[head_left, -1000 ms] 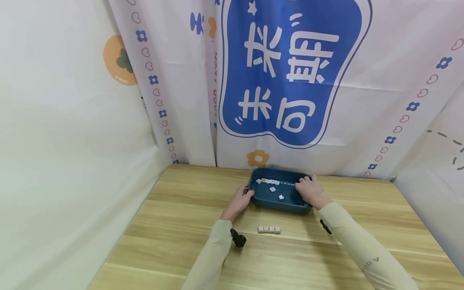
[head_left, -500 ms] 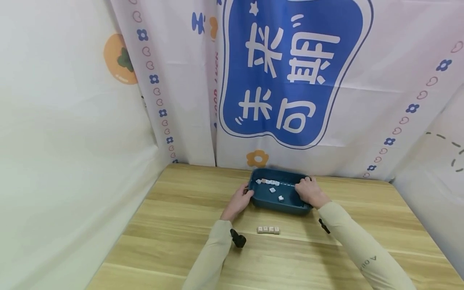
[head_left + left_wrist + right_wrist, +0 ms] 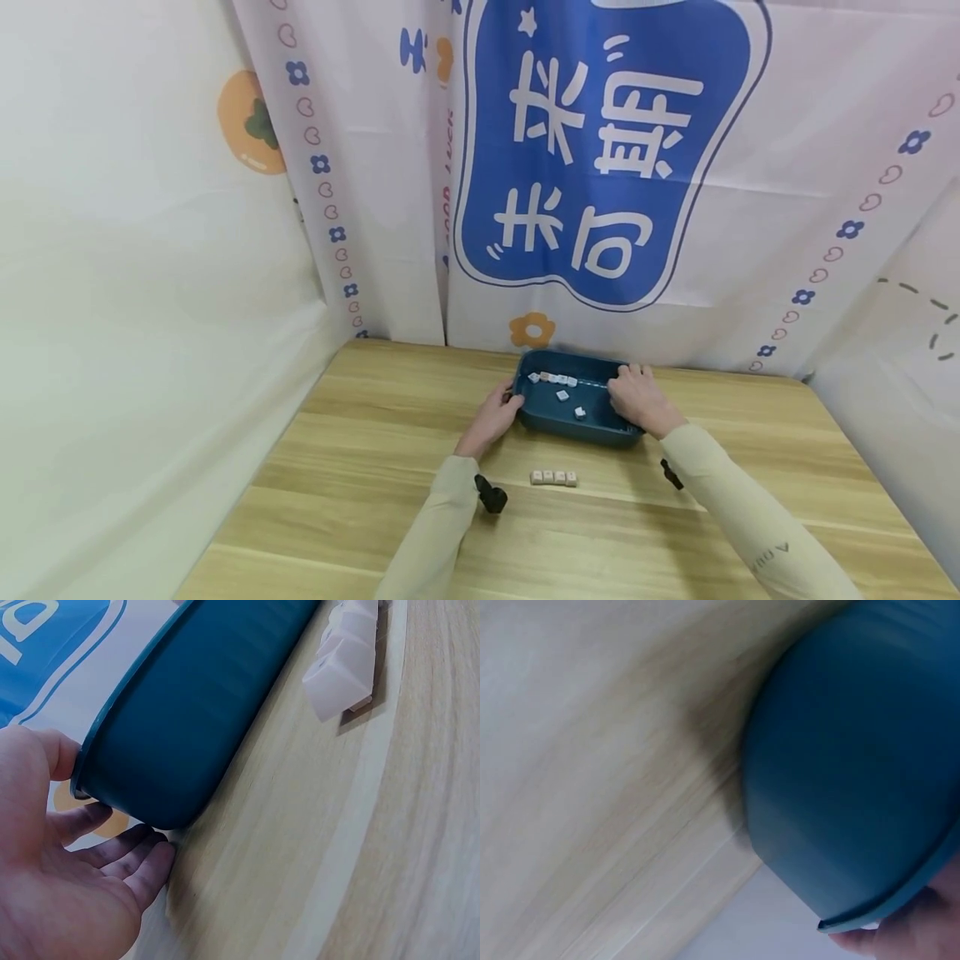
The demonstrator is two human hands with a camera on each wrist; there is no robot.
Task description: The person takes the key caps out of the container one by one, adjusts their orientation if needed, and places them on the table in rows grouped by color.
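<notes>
A dark blue-green tray [image 3: 573, 428] with raised walls sits at the back of the wooden table. Inside it are several small white keycaps [image 3: 562, 396], some in a row along the far wall, others loose, with one brownish cap among them. My left hand [image 3: 495, 417] holds the tray's left end; in the left wrist view its thumb [image 3: 60, 754] is at the rim and its fingers reach under and against the outer wall. My right hand [image 3: 639, 398] grips the right end over the rim, its fingers curled there. Nearer me, a short row of pale keycaps [image 3: 553, 477] lies on the table.
The wooden table [image 3: 360, 467] meets a printed curtain [image 3: 390, 250] right behind the tray. White cloth walls rise at left and right. A black wrist camera [image 3: 491, 493] is strapped to the left wrist, another [image 3: 671, 473] to the right.
My right hand's fingertips have drawn in slightly at the rim. Both hands keep their hold on the tray, which stays nearly in place as the head view shifts a little.
</notes>
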